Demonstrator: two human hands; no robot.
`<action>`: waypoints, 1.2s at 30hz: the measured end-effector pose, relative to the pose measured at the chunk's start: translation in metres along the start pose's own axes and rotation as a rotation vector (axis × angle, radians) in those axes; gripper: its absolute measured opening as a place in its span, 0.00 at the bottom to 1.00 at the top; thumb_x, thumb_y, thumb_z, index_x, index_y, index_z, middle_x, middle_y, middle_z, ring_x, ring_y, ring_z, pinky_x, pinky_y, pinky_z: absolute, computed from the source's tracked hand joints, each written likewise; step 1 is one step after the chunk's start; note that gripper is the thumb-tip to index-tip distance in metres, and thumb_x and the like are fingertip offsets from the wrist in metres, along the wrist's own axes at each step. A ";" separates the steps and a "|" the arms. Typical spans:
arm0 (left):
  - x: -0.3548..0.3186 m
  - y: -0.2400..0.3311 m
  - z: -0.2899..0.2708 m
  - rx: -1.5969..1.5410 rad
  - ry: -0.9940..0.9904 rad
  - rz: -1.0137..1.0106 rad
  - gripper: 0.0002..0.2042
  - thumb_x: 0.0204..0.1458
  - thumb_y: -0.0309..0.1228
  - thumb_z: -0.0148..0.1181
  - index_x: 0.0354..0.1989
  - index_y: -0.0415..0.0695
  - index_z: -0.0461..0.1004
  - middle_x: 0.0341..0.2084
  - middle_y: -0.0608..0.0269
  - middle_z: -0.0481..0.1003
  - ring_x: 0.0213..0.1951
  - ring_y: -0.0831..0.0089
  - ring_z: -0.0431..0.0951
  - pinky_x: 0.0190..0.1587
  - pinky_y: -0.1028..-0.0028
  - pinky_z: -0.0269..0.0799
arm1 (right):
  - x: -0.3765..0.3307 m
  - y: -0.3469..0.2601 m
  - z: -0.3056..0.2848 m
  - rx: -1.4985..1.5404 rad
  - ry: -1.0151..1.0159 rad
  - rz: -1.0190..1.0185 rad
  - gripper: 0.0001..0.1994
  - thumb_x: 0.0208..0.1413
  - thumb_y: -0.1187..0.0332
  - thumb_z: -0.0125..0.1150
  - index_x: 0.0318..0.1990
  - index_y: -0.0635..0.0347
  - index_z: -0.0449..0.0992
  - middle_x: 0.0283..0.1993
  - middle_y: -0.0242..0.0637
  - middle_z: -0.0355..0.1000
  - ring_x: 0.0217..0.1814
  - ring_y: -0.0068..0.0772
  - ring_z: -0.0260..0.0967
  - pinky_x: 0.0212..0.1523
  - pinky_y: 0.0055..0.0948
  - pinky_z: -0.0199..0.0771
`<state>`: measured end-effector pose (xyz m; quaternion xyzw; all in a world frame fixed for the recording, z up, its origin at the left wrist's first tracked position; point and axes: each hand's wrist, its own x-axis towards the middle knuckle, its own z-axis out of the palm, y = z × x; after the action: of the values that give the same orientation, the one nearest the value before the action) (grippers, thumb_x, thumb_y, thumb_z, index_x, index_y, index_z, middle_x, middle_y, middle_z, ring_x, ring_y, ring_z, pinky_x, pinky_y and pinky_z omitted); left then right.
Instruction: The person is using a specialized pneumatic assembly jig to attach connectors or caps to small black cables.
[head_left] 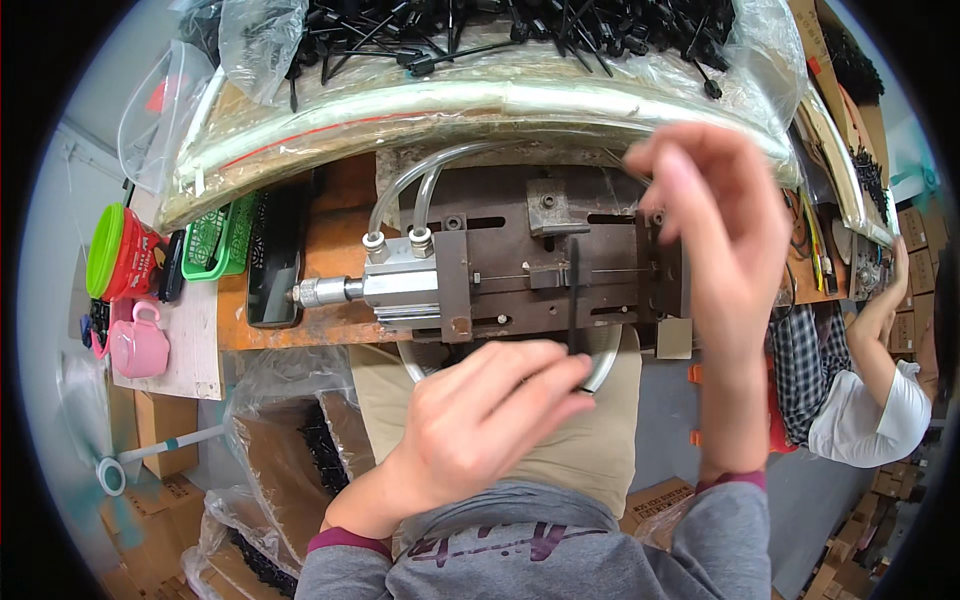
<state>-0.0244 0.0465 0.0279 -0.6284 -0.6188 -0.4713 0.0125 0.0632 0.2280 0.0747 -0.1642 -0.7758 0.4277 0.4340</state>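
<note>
In front of the machine, my left hand [490, 410] is closed, its thumb and fingers pinching a thin black plastic rod [573, 310]. The rod points away from me, over the dark metal plate of the clamping fixture [500, 215], and its near end is hidden by my fingers. A silver pneumatic cylinder [402, 290] sits on the fixture's left side, with two clear air hoses [424, 195] on top. My right hand [720, 205] is raised above the fixture's right end. Motion smears its fingers, so I cannot tell whether it holds anything.
Beyond the fixture, a heap of black stemmed plastic parts [480, 40] lies on clear sheeting behind a pale padded edge [480, 100]. At left stand a black tray [272, 270], a green basket [232, 240], a red tub [125, 255] and a pink cup [138, 345]. Another person [865, 410] works at right.
</note>
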 end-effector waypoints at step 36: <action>0.013 0.000 0.014 0.055 -0.015 -0.073 0.18 0.43 0.32 0.74 0.43 0.40 0.80 0.44 0.56 0.80 0.21 0.78 0.78 0.27 0.79 0.74 | 0.107 0.040 -0.027 -0.415 -0.288 -0.276 0.13 0.55 0.74 0.65 0.48 0.55 0.77 0.30 0.25 0.72 0.32 0.12 0.68 0.34 0.18 0.69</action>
<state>-0.0194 0.0649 0.0284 -0.6083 -0.6540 -0.4496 0.0079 0.0194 0.3322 0.1059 -0.0800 -0.9154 0.2156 0.3304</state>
